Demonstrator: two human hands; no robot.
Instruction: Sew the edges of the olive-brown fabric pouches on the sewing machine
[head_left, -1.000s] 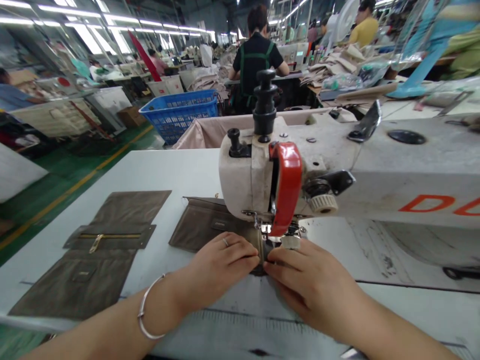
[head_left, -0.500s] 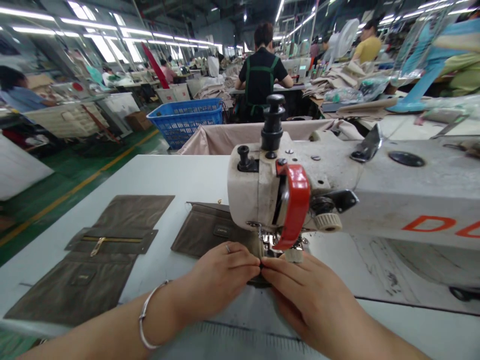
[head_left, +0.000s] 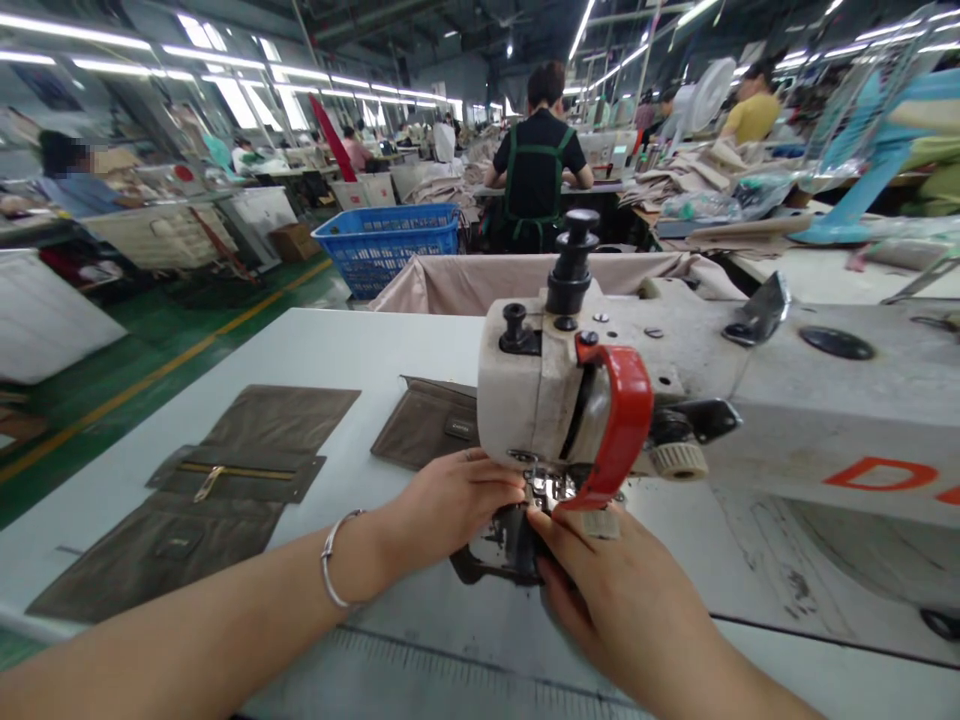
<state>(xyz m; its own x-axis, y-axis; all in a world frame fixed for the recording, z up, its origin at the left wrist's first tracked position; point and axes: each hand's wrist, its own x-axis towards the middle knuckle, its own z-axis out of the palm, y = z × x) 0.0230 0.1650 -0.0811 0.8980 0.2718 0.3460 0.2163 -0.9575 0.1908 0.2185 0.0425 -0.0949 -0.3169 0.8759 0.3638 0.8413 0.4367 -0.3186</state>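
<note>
A dark brown fabric piece (head_left: 420, 425) with a small label lies on the sewing machine's (head_left: 510, 390) left side, its right part hidden behind the machine head. My left hand (head_left: 450, 510), wearing a bangle, has its fingers pressed together at the piece's near edge, tips beside the presser foot (head_left: 546, 488). Close by on the right, my right hand (head_left: 607, 565) is closed, its fingertips just in front of the foot under the red guard (head_left: 626, 425). Whatever is between those right fingers is hidden. Bare metal plate (head_left: 491, 545) shows below the left fingers.
Flat on the left of the white table (head_left: 322, 345) lies another brown piece (head_left: 232, 500) with a zipper. A printed ruler scale (head_left: 450, 660) runs along the near side. Beyond are a cloth-lined bin (head_left: 465, 280), a blue basket (head_left: 390, 240) and a person seated in an apron (head_left: 536, 160).
The labelled fabric piece has slid away from me past the presser foot, baring the metal plate. My left hand has moved slightly forward with it. The whole view has shifted a little.
</note>
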